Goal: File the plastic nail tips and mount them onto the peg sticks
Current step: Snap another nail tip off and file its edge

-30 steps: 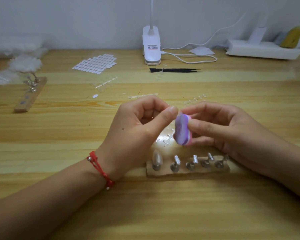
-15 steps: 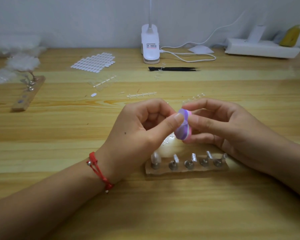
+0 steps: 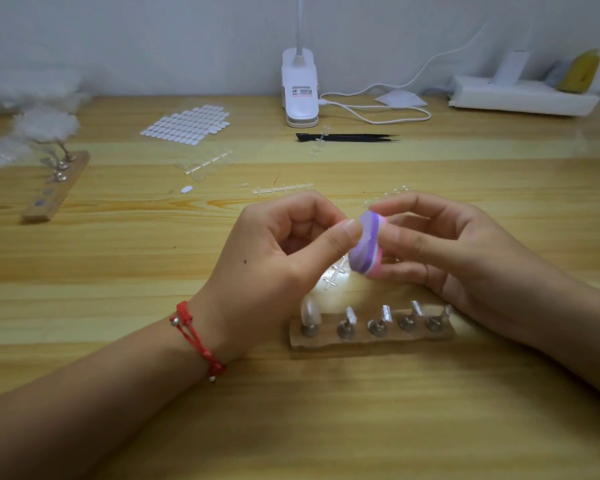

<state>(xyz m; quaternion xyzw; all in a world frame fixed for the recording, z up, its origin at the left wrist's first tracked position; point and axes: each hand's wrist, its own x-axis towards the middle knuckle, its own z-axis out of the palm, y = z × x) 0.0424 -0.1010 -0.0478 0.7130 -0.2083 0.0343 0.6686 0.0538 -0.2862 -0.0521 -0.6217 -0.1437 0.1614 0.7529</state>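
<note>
right hand (image 3: 465, 258) clamps a purple-pink oval foam file (image 3: 366, 249) above the wooden peg holder (image 3: 326, 342). left hand (image 3: 274, 261) seems pinched on a hidden nail tip; light strokes suit

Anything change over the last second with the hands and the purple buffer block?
The purple buffer block tipped slightly, its top leaning right, against the pinched fingertips of the left hand; any nail tip there is too small to see. The right hand holds the block as before. Nothing taken or released. The peg holder keeps one mounted tip.

Home nail-craft desk — clip lamp (image 3: 299, 88), power strip (image 3: 520, 98).
</note>
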